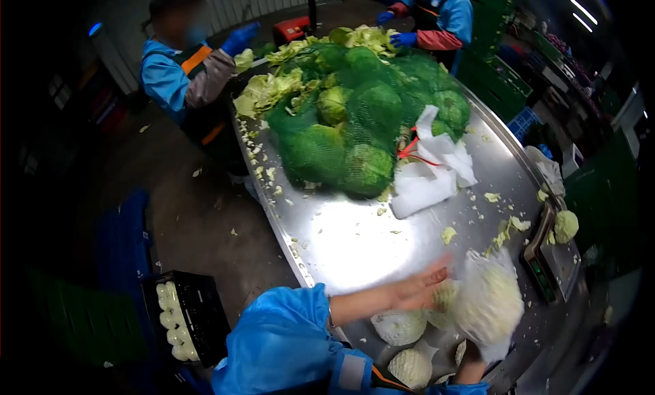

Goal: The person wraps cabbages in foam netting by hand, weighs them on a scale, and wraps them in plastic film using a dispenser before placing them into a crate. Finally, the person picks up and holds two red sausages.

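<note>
We have the bagged cabbage [488, 301] up over the table's [341, 241] near right corner, our right hand [472, 357] at its underside — probably to bear the weight from below, though the bag hides the fingers and we cannot tell their grip. Our left hand [424, 287], blurred, is spread and unclamped just left of it, perhaps to steady or guide; the hands are apart. Pale cabbages [400, 327] sit beneath at the near edge, seemingly kept within reach. The netted cabbages [341, 146] mass toward the far edge — likely as stock — and the scale [544, 253] stands by the right edge.
</note>
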A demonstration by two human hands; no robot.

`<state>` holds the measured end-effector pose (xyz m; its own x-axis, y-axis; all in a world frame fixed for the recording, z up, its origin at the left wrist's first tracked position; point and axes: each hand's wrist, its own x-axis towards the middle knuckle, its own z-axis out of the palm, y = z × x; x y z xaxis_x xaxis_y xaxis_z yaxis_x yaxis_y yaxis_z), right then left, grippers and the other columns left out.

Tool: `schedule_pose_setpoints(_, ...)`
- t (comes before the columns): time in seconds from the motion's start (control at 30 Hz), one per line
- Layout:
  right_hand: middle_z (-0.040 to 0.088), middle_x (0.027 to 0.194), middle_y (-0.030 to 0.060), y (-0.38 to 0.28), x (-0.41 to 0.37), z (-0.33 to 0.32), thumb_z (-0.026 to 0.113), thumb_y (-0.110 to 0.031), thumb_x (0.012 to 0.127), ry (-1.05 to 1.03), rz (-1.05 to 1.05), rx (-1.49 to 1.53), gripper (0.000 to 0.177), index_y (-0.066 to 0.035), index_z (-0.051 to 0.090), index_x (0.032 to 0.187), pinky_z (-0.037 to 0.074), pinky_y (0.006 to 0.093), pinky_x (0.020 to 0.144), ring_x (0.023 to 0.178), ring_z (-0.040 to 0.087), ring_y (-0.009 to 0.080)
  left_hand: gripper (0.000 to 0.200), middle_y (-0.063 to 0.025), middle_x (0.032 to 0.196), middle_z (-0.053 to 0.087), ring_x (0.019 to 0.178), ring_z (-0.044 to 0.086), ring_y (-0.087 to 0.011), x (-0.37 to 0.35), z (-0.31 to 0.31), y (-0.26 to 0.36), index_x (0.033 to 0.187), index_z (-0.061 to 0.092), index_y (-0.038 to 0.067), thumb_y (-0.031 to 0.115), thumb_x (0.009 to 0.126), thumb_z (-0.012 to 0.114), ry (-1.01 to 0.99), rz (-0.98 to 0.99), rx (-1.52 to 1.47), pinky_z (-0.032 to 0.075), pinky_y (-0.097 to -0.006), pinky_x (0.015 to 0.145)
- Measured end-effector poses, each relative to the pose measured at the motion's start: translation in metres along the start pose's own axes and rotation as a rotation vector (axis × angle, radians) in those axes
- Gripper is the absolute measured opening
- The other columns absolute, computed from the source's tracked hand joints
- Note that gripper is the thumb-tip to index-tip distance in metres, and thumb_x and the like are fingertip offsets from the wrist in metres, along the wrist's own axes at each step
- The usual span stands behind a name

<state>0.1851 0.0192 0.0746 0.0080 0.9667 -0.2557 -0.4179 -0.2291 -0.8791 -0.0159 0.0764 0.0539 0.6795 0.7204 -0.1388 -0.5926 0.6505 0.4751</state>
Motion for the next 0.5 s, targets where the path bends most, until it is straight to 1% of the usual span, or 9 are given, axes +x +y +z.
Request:
schedule_pose_setpoints(0.03, 0.048, 0.126, 0.0132, -0.008, -0.004, -0.008, 0.041, -0.022, 0.093, -0.016, -0.047, -0.082, 0.042, 0.0, 0.044, 0.128, 0.033, 0.0327, 0.099, 0.115, 0.046, 0.0245, 0.081, -0.0099, 0.138, 0.037, 0.128, 0.033, -0.0255, 0.007, -0.003, -0.03, 0.138, 0.028, 0.012, 0.045, 0.077, 0.067, -0.11, -0.343, -0.396, 0.028, -0.0399, 0.106)
schedule_pose_setpoints(0.1, 0.048, 0.126, 0.0133, -0.023, -0.01, -0.02, 0.04, -0.021, 0.092, -0.032, -0.21, -0.477, 0.041, 0.0, 0.045, 0.127, 0.031, 0.0327, 0.1, 0.116, 0.045, 0.0246, 0.082, -0.0094, 0.136, 0.041, 0.123, 0.04, -0.0258, 0.026, -0.012, -0.035, 0.136, 0.032, 0.01, 0.05, 0.074, 0.067, -0.043, -0.282, -0.499, 0.03, -0.0458, 0.104)
schedule_pose_setpoints(0.13, 0.048, 0.126, 0.0134, -0.034, -0.014, -0.023, 0.043, -0.018, 0.091, 0.074, -0.322, -0.927, 0.039, 0.001, 0.047, 0.125, 0.03, 0.033, 0.101, 0.116, 0.045, 0.0241, 0.08, -0.0102, 0.133, 0.043, 0.121, 0.043, -0.0253, 0.031, -0.012, -0.033, 0.136, 0.031, 0.01, 0.044, 0.074, 0.069, -0.157, -0.257, -0.552, 0.033, -0.0446, 0.103)
schedule_pose_setpoints(0.17, 0.049, 0.124, 0.0132, -0.048, -0.008, -0.039, 0.044, -0.015, 0.09, 0.075, -0.345, -0.971, 0.037, 0.002, 0.048, 0.123, 0.031, 0.0324, 0.1, 0.115, 0.046, 0.023, 0.079, -0.011, 0.131, 0.046, 0.119, 0.046, -0.0247, 0.038, -0.014, -0.029, 0.137, 0.029, 0.01, 0.038, 0.075, 0.071, -0.272, -0.233, -0.595, 0.035, -0.0435, 0.102)
schedule_pose_setpoints(0.27, 0.054, 0.116, 0.0102, -0.096, 0.04, -0.124, 0.051, -0.015, 0.089, 0.209, -0.326, -1.012, 0.034, 0.0, 0.051, 0.12, 0.038, 0.0284, 0.09, 0.107, 0.051, 0.0187, 0.073, -0.0147, 0.128, 0.046, 0.117, 0.048, -0.0258, 0.078, 0.0, -0.009, 0.137, 0.027, 0.007, 0.023, 0.079, 0.069, -0.141, -0.099, -0.197, 0.038, -0.0413, 0.1)
schedule_pose_setpoints(0.4, 0.058, 0.108, 0.0102, -0.168, 0.167, -0.273, 0.055, -0.018, 0.087, 0.5, -0.4, -1.105, 0.031, -0.002, 0.056, 0.114, 0.042, 0.0279, 0.086, 0.101, 0.055, 0.0167, 0.081, -0.0136, 0.124, 0.047, 0.112, 0.05, -0.0228, 0.165, 0.009, -0.023, 0.139, 0.022, 0.008, 0.015, 0.075, 0.071, -0.112, -0.173, 0.294, 0.041, -0.0367, 0.096)
schedule_pose_setpoints(0.43, 0.059, 0.112, 0.0137, -0.189, 0.191, -0.313, 0.057, -0.021, 0.084, 0.529, -0.37, -1.171, 0.039, -0.001, 0.054, 0.118, 0.042, 0.0306, 0.089, 0.106, 0.055, 0.0211, 0.083, -0.0128, 0.123, 0.047, 0.11, 0.051, -0.0223, 0.181, 0.016, -0.025, 0.139, 0.022, 0.009, 0.017, 0.074, 0.073, -0.128, -0.198, 0.418, 0.042, -0.0355, 0.095)
schedule_pose_setpoints(0.47, 0.057, 0.117, 0.0174, -0.198, 0.218, -0.376, 0.059, -0.028, 0.081, 0.742, -0.459, -1.272, 0.049, -0.001, 0.052, 0.121, 0.042, 0.0352, 0.091, 0.11, 0.053, 0.0269, 0.086, -0.0141, 0.125, 0.045, 0.113, 0.049, -0.0244, 0.199, 0.018, -0.034, 0.139, 0.022, 0.009, 0.022, 0.072, 0.075, -0.193, -0.214, 0.626, 0.04, -0.0359, 0.096)
schedule_pose_setpoints(0.5, 0.054, 0.121, 0.02, -0.218, 0.22, -0.365, 0.059, -0.035, 0.079, 0.874, -0.454, -1.406, 0.058, 0.0, 0.05, 0.124, 0.041, 0.0393, 0.093, 0.113, 0.051, 0.0315, 0.089, -0.0155, 0.126, 0.043, 0.115, 0.046, -0.0265, 0.22, 0.019, -0.044, 0.139, 0.023, 0.01, 0.027, 0.07, 0.076, -0.264, -0.191, 0.829, 0.039, -0.0362, 0.096)
